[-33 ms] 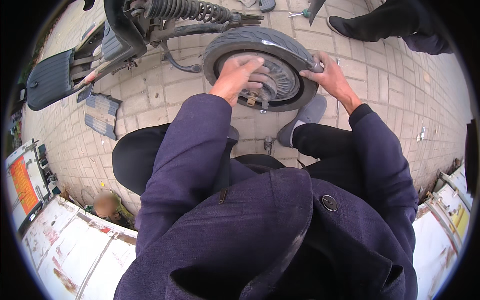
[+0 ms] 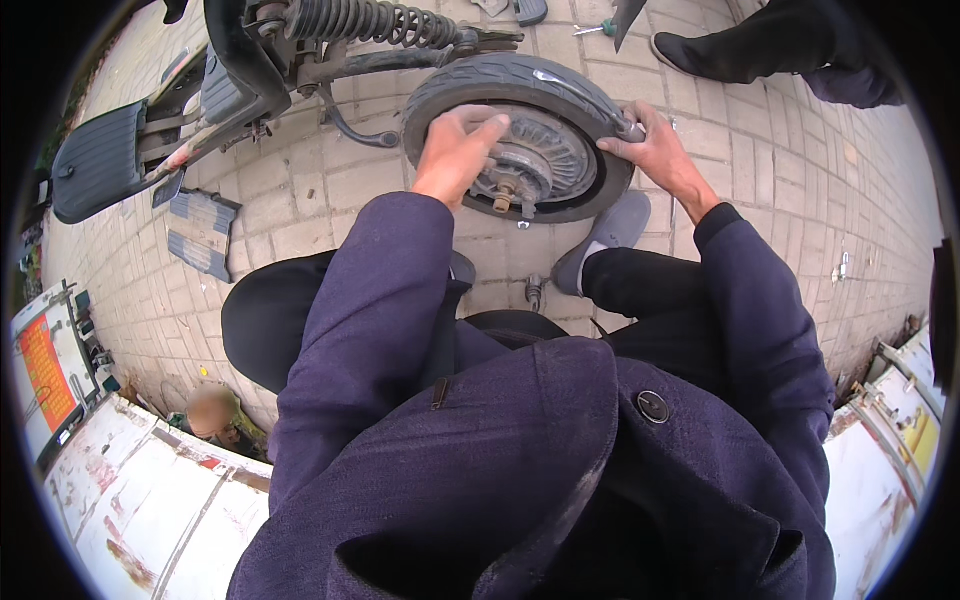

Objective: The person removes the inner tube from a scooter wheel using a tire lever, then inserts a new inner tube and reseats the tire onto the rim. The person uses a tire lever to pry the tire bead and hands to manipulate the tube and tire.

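Because the wheel (image 2: pixel 565 160) sits tilted on the paving (image 2: pixel 290 205) between the two hands, hub face toward the person, an uneven push could make it slip toward what is nearest: a small metal fitting (image 2: pixel 536 292) lying on its near side. The right shoe (image 2: pixel 622 222), just beside the wheel's lower right edge, might then take the knock. The stubby axle (image 2: pixel 504 198) juts from the wheel's face — a slipping left hand (image 2: pixel 455 155) could scrape on it. That hand is over the wheel's left part, its fingers loosely bent and apart; how firmly they press cannot be told. At the wheel's right edge, the right hand (image 2: pixel 655 140) has its fingers clamped around the end of a metal lever (image 2: pixel 577 89) lying along the tyre. Should the lever's other end lose its bite, it may spring up or jar the knuckles. Left of the wheel, the kickstand (image 2: pixel 380 138) is close enough to be bumped. Beyond the wheel's upper right, a green-handled tool (image 2: pixel 607 28) could be kicked — another person's shoe (image 2: pixel 678 58) is near it.
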Demonstrator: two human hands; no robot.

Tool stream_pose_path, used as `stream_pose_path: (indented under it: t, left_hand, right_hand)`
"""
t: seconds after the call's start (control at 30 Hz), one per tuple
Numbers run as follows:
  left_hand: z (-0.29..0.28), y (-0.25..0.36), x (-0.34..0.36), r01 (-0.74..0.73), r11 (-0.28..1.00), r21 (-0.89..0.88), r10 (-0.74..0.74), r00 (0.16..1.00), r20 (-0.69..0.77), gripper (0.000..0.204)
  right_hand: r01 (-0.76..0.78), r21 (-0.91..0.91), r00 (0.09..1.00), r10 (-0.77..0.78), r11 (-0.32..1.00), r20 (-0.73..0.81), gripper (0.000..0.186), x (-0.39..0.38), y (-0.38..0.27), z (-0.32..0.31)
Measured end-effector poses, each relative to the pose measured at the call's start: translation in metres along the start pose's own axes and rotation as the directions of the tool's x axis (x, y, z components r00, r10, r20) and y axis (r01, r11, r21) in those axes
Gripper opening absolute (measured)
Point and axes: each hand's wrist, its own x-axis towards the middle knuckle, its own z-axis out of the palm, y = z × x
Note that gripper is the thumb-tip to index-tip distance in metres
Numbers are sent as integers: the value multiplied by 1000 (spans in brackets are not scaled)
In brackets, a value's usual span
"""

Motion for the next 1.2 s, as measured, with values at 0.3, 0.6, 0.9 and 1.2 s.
stream_pose_path:
  t: [0.3, 0.6, 0.9, 1.2]
  left_hand:
    - [-77, -49, 57, -253, 670, 698, 427, 901, -84, 90]
    - [-60, -42, 59, -119, 323, 939, 491, 869, -59, 62]
    - [-47, -35, 48, 53, 270, 961, 336, 931, -146, 71]
    - [-31, -35, 60, 106, 262, 959, 156, 976, -151, 72]
  right_hand:
    - [58, 86, 991, -68, 995, 115, 70, 24, 22, -10]
    - [-53, 174, 998, 44, 983, 55, 81, 42, 47, -2]
    - [-17, 324, 995, -15, 946, 95, 85, 81, 74, 23]
    - [-153, 334, 987, 129, 930, 93, 70, 76, 98, 38]
